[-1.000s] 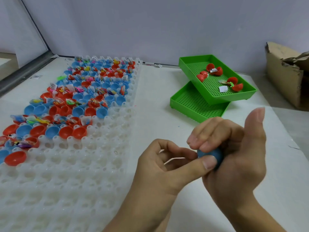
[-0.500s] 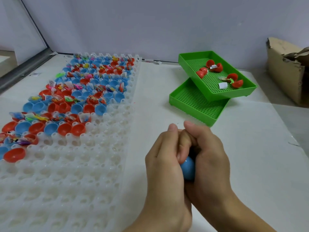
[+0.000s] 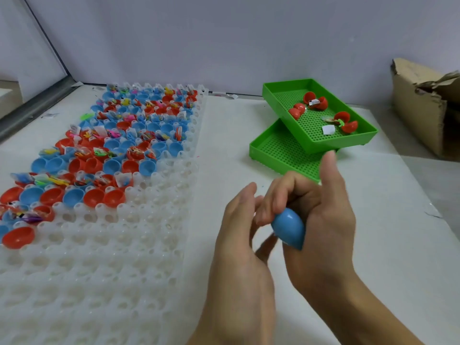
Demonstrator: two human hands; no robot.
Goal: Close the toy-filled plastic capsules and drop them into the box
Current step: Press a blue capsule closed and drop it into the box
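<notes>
- Head view, capsule (image 3: 288, 229): blue, looks closed, lower centre of frame above the worktop (image 3: 385, 245); long axis runs from upper left to lower right.
- Right hand (image 3: 321, 220): fingers curled round the capsule, thumb stuck straight up and free; this hand alone carries it.
- Left hand (image 3: 239, 235): just left of the capsule, fingers loosely bent, holding nothing; whether the fingertips touch the capsule cannot be told.
- Box (image 3: 423, 105): brown cardboard, right edge of frame, up and right of the capsule and well apart from it; the right hand is the nearer. Judged next: carry the capsule up-right and drop it in.
- Green trays (image 3: 273, 150): two stacked askew, between hands and box line, just above the right thumb; a few open red capsules (image 3: 316, 100) in the top one. A low path could clip them.
- White grid tray (image 3: 124, 270): left half of frame, many open red and blue halves with toys in its upper part.
</notes>
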